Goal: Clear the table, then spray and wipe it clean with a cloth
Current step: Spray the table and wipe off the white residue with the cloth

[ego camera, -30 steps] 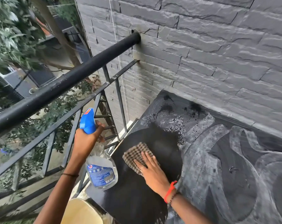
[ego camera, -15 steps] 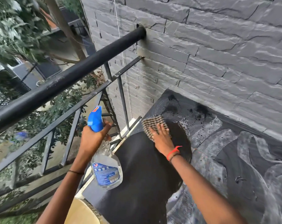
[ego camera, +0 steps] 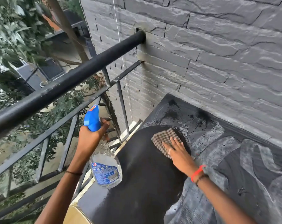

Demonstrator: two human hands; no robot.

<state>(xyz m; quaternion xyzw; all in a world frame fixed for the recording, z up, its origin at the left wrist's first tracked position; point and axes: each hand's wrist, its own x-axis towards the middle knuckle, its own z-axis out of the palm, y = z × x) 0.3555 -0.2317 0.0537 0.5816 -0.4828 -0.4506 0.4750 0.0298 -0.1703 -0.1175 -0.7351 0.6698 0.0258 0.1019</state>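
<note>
Since half a second earlier: your right hand and its cloth had slid back from the far corner toward you and rightward; the bottle hand had barely shifted.

Item 1, railing [ego camera: 69, 81]: black, at far left, running up to the stone wall [ego camera: 217, 54].

Item 2, your left hand [ego camera: 91, 138]: clenched round the neck of the spray bottle [ego camera: 105, 168], held off the left edge of the table [ego camera: 137, 183], blue trigger head up, clear body hanging below the fist. Nozzle pointed away, toward the railing side as far as could be told.

Item 3, wiped zone: dark, wet oval on the table's left part, reaching from the near edge up to the cloth.

Item 4, cloth [ego camera: 165, 139]: checked, folded, flat on the table at the oval's far right rim, long side slanting from near-left to far-right.

Item 5, your right hand [ego camera: 177, 151]: palm down, fingers spread, pressing the cloth's near end.

Item 6, unwiped zone: grey, dusty, smeared surface lying to the right of the cloth and away to the wall. Judged: the work left lay rightward of your right hand, which was the nearer one; the bottle would have had to cross over the clean patch to spray there.
</note>
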